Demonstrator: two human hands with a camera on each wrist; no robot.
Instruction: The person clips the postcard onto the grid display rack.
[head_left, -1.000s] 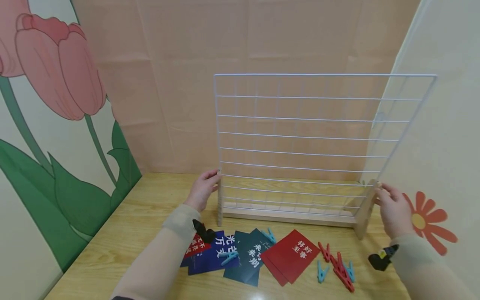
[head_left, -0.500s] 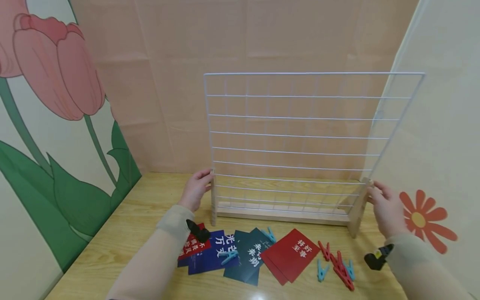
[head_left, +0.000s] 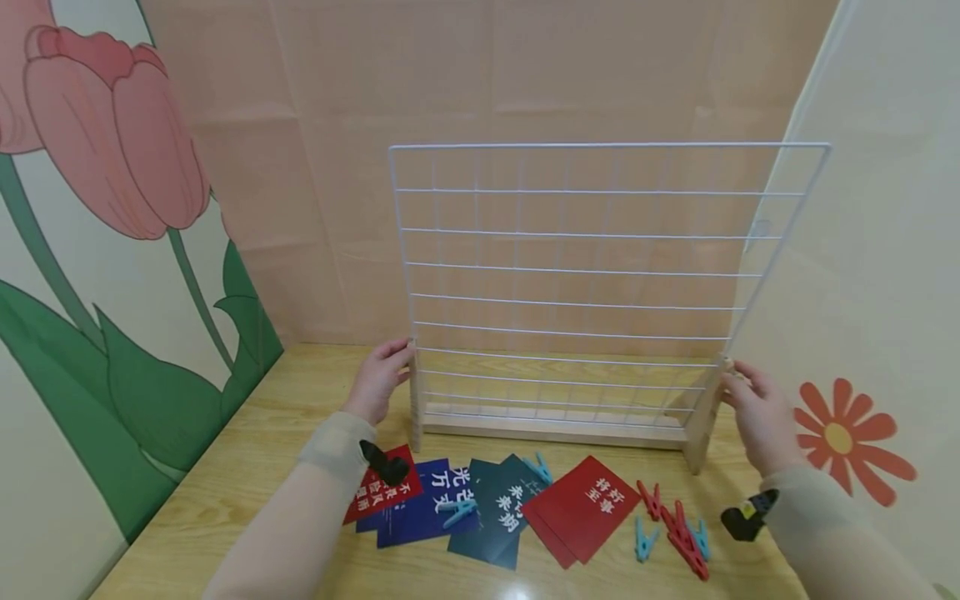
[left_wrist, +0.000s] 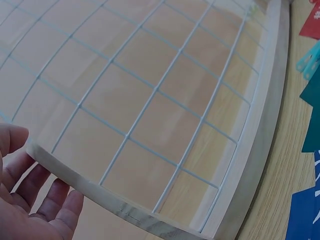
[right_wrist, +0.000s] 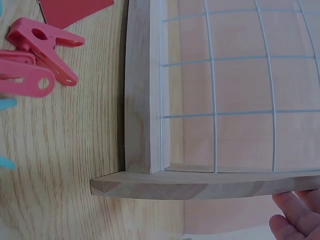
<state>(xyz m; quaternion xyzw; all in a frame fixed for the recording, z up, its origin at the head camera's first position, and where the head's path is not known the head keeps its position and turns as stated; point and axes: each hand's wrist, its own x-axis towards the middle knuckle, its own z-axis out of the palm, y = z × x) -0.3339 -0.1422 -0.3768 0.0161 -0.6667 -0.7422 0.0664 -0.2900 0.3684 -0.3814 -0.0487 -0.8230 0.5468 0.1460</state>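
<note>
A white wire grid rack on a wooden stand (head_left: 555, 430) stands upright on the table, with a wooden side piece at each end. My left hand (head_left: 377, 379) holds the top of the left side piece (head_left: 416, 400). In the left wrist view, the thumb and curled fingers of that hand (left_wrist: 42, 200) are around the wood's end. On the opposite side, my right hand (head_left: 763, 412) grips the upper end of the right side piece (head_left: 703, 429). Its fingertips (right_wrist: 287, 205) lie against the outer edge in the right wrist view; the thumb is hidden there.
In front of the stand lie a red card (head_left: 390, 487), blue cards (head_left: 411, 521), dark green cards (head_left: 480, 537) and red cards (head_left: 577, 512). Red clothespins (head_left: 684, 546) and blue clothespins (head_left: 643, 546) are scattered at right; one blue clothespin (head_left: 459, 510) overlaps the cards. Walls border the table.
Both hands and the rack between them have shifted left across the table. More of the leftmost red card shows beside the left sleeve. The other cards and the clothespins have stayed put.
</note>
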